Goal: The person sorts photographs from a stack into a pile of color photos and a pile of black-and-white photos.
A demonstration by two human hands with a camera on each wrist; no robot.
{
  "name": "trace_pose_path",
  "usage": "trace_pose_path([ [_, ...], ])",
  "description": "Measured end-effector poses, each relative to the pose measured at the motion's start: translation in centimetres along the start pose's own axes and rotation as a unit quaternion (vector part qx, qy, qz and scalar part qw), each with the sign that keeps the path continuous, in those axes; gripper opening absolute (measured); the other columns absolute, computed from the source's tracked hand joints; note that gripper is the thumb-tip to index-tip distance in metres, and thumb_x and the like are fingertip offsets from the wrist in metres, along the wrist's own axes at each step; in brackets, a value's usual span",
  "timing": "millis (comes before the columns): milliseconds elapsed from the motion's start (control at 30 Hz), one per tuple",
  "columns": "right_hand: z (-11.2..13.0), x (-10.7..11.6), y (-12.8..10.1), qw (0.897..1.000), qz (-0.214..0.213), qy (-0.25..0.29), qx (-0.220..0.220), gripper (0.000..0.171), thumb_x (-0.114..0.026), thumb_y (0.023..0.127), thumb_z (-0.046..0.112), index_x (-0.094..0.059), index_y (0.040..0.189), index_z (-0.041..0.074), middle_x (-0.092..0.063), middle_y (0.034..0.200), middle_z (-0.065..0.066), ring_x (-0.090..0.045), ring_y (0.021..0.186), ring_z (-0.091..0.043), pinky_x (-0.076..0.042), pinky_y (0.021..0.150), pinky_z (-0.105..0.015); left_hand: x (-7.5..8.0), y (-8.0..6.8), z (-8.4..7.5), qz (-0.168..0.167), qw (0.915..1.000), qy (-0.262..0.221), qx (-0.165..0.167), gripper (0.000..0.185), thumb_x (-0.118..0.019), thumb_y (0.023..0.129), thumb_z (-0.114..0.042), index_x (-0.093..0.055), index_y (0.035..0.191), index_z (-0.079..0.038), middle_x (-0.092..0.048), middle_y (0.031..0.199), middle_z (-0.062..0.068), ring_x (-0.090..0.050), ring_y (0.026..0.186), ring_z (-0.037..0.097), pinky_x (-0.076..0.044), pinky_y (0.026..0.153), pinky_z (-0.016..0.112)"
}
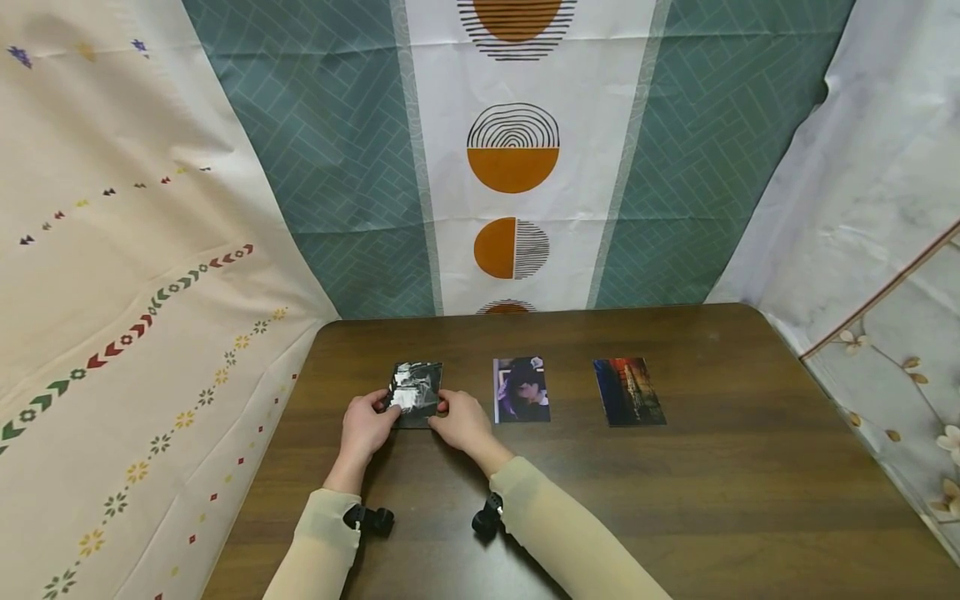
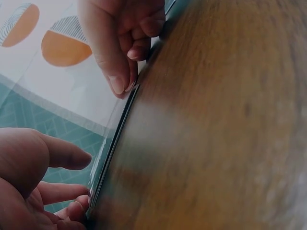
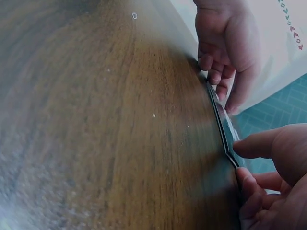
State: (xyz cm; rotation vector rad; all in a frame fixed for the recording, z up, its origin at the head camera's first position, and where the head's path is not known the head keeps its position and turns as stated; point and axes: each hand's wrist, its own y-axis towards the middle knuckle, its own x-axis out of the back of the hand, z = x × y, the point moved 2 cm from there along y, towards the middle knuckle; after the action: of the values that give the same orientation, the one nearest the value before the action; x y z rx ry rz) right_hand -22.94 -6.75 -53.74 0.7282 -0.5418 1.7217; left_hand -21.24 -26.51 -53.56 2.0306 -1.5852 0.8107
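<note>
1. Head view: we see both hands, left hand (image 1: 367, 425) and right hand (image 1: 461, 419), pinching the black-and-white photo stack (image 1: 415, 392) at the counter (image 1: 712, 483) left, probably squaring its edges; two other photos (image 1: 521, 390) lie rightward.
2. Left wrist view: fingertips (image 2: 117, 84) pinch the stack's thin edge (image 2: 115, 143).
3. Right wrist view: same grip, opposite sides.

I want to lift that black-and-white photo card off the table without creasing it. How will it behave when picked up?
The black-and-white photo card looks thin and flat in the wrist views, so it is probably light and bends somewhat. Its glossy face may be slippery. It lies flush on the table, so lifting an edge, as the left hand and right hand grip it, seems easiest.
</note>
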Motion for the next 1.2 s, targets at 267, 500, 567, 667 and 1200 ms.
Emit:
trace_pose_path([
  [267,-0.1,0.1,0.1,1.0,-0.003,-0.006,0.005,0.056,-0.081,0.087,0.022,-0.07,0.139,0.004,-0.067,0.097,0.005,-0.066,0.098,-0.021,-0.054,0.089,-0.04,0.1,-0.1,-0.2,-0.003,1.0,-0.007,-0.002,0.052,-0.069,0.094,-0.018,-0.065,0.139,0.009,-0.06,0.113,0.021,-0.053,0.108,0.039,-0.043,0.095,0.054],
  [500,-0.1,0.1,0.1,1.0,-0.001,-0.004,0.006,0.057,-0.081,0.087,0.022,-0.07,0.139,0.004,-0.067,0.096,0.005,-0.065,0.096,-0.021,-0.053,0.089,-0.04,0.2,-0.1,-0.3,-0.001,0.9999,-0.013,0.001,0.052,-0.069,0.095,-0.018,-0.065,0.14,0.008,-0.06,0.113,0.021,-0.053,0.106,0.038,-0.043,0.093,0.051],
  [567,-0.1,0.2,0.0,1.0,0.0,0.004,0.009,0.057,-0.081,0.087,0.022,-0.069,0.14,0.003,-0.068,0.097,0.004,-0.065,0.097,-0.022,-0.053,0.091,-0.041,0.3,-0.1,-0.3,0.0,0.9998,-0.017,0.003,0.052,-0.07,0.095,-0.018,-0.064,0.14,0.007,-0.059,0.113,0.021,-0.053,0.106,0.038,-0.042,0.092,0.05],
  [667,-0.3,0.2,0.0,1.0,0.005,0.017,0.017,0.057,-0.08,0.088,0.021,-0.068,0.141,0.002,-0.069,0.1,0.003,-0.066,0.099,-0.022,-0.053,0.094,-0.041,0.2,-0.1,-0.2,0.0,0.9996,-0.027,0.005,0.051,-0.07,0.096,-0.018,-0.064,0.141,0.006,-0.06,0.114,0.02,-0.053,0.107,0.037,-0.043,0.092,0.048],
  [1200,-3.1,4.4,-1.0,0.991,-0.009,0.129,0.028,0.055,-0.077,0.096,0.016,-0.063,0.146,-0.002,-0.075,0.108,-0.006,-0.065,0.084,-0.012,-0.054,0.081,-0.036,-1.4,-0.7,-2.6,-0.083,0.9917,-0.083,-0.053,0.036,-0.071,0.095,-0.011,-0.074,0.129,0.001,-0.062,0.106,0.019,-0.057,0.09,0.03,-0.042,0.08,0.041],
])
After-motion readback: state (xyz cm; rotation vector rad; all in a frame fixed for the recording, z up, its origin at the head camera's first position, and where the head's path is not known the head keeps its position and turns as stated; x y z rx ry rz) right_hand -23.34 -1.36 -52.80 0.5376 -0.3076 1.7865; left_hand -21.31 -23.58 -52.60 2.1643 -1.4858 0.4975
